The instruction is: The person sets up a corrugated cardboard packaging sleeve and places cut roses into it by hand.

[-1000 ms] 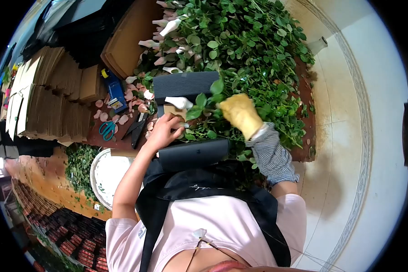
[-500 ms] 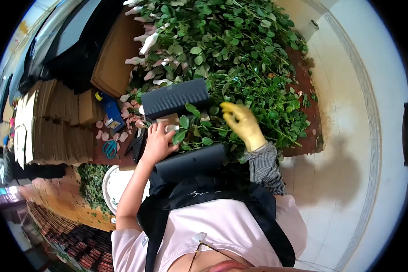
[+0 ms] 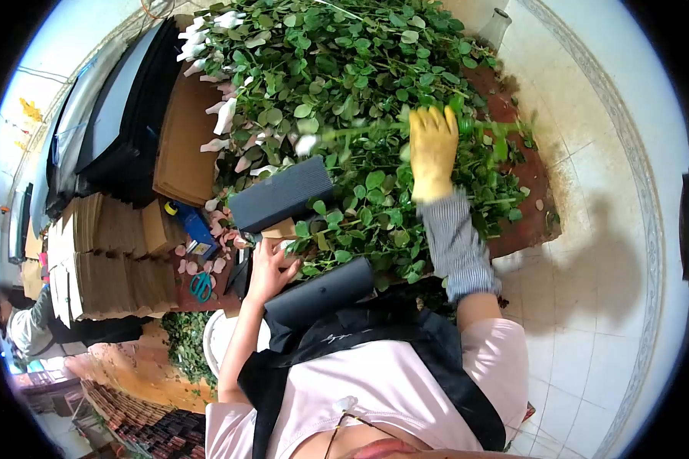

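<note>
My right hand (image 3: 434, 149), in a yellow glove and grey striped sleeve, is closed around a leafy rose stem (image 3: 501, 126) above the heap. The stem lies crosswise, blurred, with a white-covered bud (image 3: 307, 144) at its left end. My bare left hand (image 3: 272, 269) rests at the left end of a smaller leafy bunch (image 3: 390, 229), fingers apart, touching or close to a small cardboard piece (image 3: 280, 229). That bunch lies between the raised flaps of a dark corrugated sheet (image 3: 282, 195); its near flap (image 3: 321, 292) is against my apron. Leaves partly hide my left fingertips.
A large heap of roses (image 3: 344, 84) covers the red-brown table (image 3: 540, 218). To the left are stacked cardboard (image 3: 107, 256), teal scissors (image 3: 201, 286), a blue tool (image 3: 195, 232) and loose pink petals. A white bucket (image 3: 220, 336) stands below. Another person (image 3: 27, 325) is at far left.
My right hand has moved up and away from the small bunch to the heap and has closed on a rose stem. My left hand has stayed at the bunch's end. The view has shifted slightly.
</note>
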A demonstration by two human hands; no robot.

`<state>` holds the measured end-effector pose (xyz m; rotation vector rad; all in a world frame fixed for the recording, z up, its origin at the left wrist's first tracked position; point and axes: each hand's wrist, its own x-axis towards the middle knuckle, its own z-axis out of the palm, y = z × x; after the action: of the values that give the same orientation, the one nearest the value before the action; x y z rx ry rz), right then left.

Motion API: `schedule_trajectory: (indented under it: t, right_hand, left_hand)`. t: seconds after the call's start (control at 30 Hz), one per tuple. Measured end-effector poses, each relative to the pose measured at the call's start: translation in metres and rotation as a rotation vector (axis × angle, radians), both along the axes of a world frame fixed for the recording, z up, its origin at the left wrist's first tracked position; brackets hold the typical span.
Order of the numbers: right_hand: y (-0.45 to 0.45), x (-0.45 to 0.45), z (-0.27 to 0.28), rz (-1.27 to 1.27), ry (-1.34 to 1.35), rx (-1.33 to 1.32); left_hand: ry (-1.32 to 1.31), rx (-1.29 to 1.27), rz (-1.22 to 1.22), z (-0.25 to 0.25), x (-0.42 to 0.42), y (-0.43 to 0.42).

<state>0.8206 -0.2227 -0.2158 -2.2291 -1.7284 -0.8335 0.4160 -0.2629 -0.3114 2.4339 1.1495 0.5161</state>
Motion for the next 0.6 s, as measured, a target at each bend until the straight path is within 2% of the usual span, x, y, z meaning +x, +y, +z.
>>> schedule_trajectory:
  t: [0.03, 0.07, 0.1, 0.17, 0.2, 0.23, 0.27, 0.3, 0.33, 0.37, 0.43, 0.5, 0.57, 0.6]
  right_hand:
    - [0.016, 0.006, 0.002, -0.114, -0.030, -0.109]
    - [0.024, 0.009, -0.001, -0.219, 0.082, -0.160]
    - [0.027, 0.011, -0.003, -0.207, 0.087, -0.150]
    - [0.022, 0.011, -0.008, 0.056, 0.524, -0.432]
    - [0.007, -0.009, 0.000, 0.219, 0.603, -0.391]
    - [-0.004, -0.028, 0.002, 0.248, 0.687, -0.473]
    - [-0.019, -0.035, -0.021, 0.456, 0.773, -0.422]
    - [-0.035, -0.047, -0.042, 0.669, 0.691, -0.252]
    - [-0.047, -0.057, -0.055, 0.698, 0.716, -0.332]
    - [-0.059, -0.065, -0.071, 0.645, 0.725, -0.398]
    - [-0.068, -0.077, -0.093, 0.640, 0.713, -0.233]
    - [-0.075, -0.080, -0.098, 0.608, 0.647, -0.161]
    - [-0.081, -0.086, -0.102, 0.526, 0.727, -0.202]
    - [-0.081, -0.091, -0.097, 0.456, 0.659, -0.340]
  left_hand:
    - [-0.012, -0.008, 0.007, 0.001, 0.000, -0.001]
    - [0.002, -0.002, 0.015, 0.004, 0.000, -0.002]
    - [0.040, 0.031, -0.026, 0.007, -0.003, -0.002]
    - [-0.029, -0.023, 0.016, 0.010, -0.002, -0.004]
    - [-0.050, 0.016, 0.038, 0.004, -0.001, -0.004]
    - [-0.068, -0.004, 0.060, -0.003, -0.002, -0.003]
    - [-0.059, -0.013, 0.055, -0.002, -0.002, -0.002]
    - [-0.051, -0.021, 0.051, -0.001, -0.001, -0.001]
    - [-0.074, 0.012, 0.039, -0.003, 0.000, 0.000]
    - [-0.084, 0.025, 0.030, 0.002, 0.002, 0.001]
    - [-0.038, 0.073, -0.015, 0.003, 0.002, 0.004]
    - [-0.018, 0.008, -0.023, 0.009, 0.005, 0.004]
    - [0.011, -0.007, -0.012, 0.006, 0.003, 0.003]
    - [-0.014, -0.007, 0.008, 0.006, 0.003, 0.000]
